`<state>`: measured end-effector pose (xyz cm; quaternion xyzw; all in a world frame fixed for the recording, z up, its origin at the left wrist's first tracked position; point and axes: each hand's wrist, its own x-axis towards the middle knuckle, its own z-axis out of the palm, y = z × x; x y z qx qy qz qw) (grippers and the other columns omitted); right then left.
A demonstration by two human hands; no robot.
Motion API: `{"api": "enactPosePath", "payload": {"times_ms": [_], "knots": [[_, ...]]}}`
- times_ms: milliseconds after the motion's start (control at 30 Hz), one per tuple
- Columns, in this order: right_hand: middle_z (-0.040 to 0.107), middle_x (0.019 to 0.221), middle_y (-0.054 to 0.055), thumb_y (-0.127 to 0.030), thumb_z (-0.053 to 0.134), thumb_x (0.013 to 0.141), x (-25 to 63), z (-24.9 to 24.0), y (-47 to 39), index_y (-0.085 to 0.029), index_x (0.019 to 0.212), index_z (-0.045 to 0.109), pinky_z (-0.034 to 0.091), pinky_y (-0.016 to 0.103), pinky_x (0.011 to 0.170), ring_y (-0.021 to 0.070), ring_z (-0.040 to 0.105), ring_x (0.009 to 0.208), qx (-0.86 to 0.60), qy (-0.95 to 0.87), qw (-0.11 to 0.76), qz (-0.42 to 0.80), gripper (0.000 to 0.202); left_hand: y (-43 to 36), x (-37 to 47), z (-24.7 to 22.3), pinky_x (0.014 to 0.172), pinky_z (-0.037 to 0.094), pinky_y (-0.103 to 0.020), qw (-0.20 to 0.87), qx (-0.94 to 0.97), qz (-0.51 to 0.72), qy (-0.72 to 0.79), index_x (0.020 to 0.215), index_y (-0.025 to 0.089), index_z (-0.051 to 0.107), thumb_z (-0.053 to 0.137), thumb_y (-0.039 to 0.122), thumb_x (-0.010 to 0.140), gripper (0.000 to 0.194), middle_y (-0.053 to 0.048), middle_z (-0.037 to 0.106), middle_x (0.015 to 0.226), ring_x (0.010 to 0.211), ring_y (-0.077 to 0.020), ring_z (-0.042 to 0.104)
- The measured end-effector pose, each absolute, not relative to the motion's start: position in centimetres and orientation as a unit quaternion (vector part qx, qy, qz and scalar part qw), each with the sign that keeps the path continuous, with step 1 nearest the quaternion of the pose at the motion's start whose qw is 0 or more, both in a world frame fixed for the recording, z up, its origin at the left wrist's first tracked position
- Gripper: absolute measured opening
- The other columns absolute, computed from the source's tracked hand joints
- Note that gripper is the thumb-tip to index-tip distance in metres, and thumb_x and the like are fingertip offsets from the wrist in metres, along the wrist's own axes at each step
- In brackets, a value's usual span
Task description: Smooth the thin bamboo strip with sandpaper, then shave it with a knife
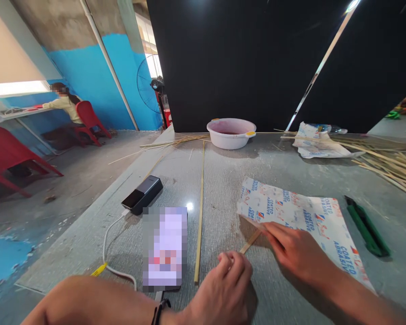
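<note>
My left hand (223, 286) is closed around a short, thin bamboo strip (250, 242), which points up and to the right toward my other hand. My right hand (297, 253) pinches the near left edge of a sheet of sandpaper (304, 212), its white printed back facing up, with the words "coated abrasive" on it. The strip's far end goes under the sandpaper's edge and my right fingers, so that contact is hidden. A longer bamboo strip (200, 212) lies lengthwise on the table, left of my left hand.
Left on the table (98, 234) are a phone (165, 248), a black power bank (142, 194) and a white cable (104, 243). A green utility knife (367, 228) lies right. Behind stand a white basin (230, 140), crumpled paper (316, 142) and bamboo strips (395, 164). A person (67, 106) sits far left.
</note>
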<state>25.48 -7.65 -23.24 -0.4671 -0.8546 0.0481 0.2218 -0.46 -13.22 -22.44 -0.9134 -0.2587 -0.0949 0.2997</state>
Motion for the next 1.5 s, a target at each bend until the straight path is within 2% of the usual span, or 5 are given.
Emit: {"api": "enactPosePath", "payload": {"times_ms": [167,367,567,833,1500], "knots": [[0.079,0.094,0.008,-0.015,0.039,0.109,24.6,-23.3,-8.4,-0.023,0.106,0.072,0.053,0.033,0.065,0.0240,0.078,0.080,-0.436,-0.871,0.209,0.086,0.034,-14.1,-1.4,-22.3,0.080,0.046,-0.039,0.295,-0.907,-0.069,-0.294,0.105,0.019,0.085,0.059,0.045,0.100,0.036,-0.011,0.070,0.106,0.094,-0.0252,0.059],[0.078,0.091,0.006,-0.019,0.038,0.113,24.3,-23.2,-8.2,-0.023,0.103,0.070,0.051,0.033,0.064,0.0229,0.077,0.078,-0.441,-0.861,0.227,0.113,0.034,-14.9,-3.2,-21.0,0.084,0.057,-0.069,0.291,-0.860,-0.046,-0.416,0.152,0.027,0.066,0.055,0.054,0.099,0.060,-0.020,0.050,0.165,0.146,-0.0500,0.043],[0.080,0.098,0.008,-0.021,0.037,0.114,24.4,-23.3,-8.2,-0.022,0.110,0.073,0.054,0.035,0.068,0.0239,0.078,0.083,-0.445,-0.856,0.232,0.129,0.036,-14.4,-3.2,-21.3,0.083,0.059,-0.077,0.247,-0.844,-0.003,-0.475,0.158,0.025,0.059,0.052,0.069,0.099,0.074,-0.023,0.039,0.174,0.154,-0.0561,0.037],[0.081,0.105,0.008,-0.019,0.039,0.113,24.6,-23.4,-8.2,-0.021,0.115,0.073,0.055,0.036,0.073,0.0243,0.080,0.092,-0.435,-0.855,0.238,0.153,0.034,-14.5,-3.3,-21.2,0.068,0.063,-0.074,0.199,-0.844,0.044,-0.496,0.163,0.026,0.053,0.039,0.070,0.103,0.076,-0.023,0.033,0.177,0.152,-0.0588,0.041],[0.080,0.097,0.006,-0.020,0.039,0.113,24.6,-23.2,-8.2,-0.022,0.109,0.072,0.051,0.033,0.070,0.0219,0.078,0.084,-0.438,-0.853,0.237,0.153,0.033,-15.3,-3.8,-22.2,0.055,0.064,-0.054,0.214,-0.855,-0.036,-0.470,0.153,0.025,0.065,0.068,0.074,0.088,0.082,-0.024,0.043,0.172,0.139,-0.0584,0.056]]}}
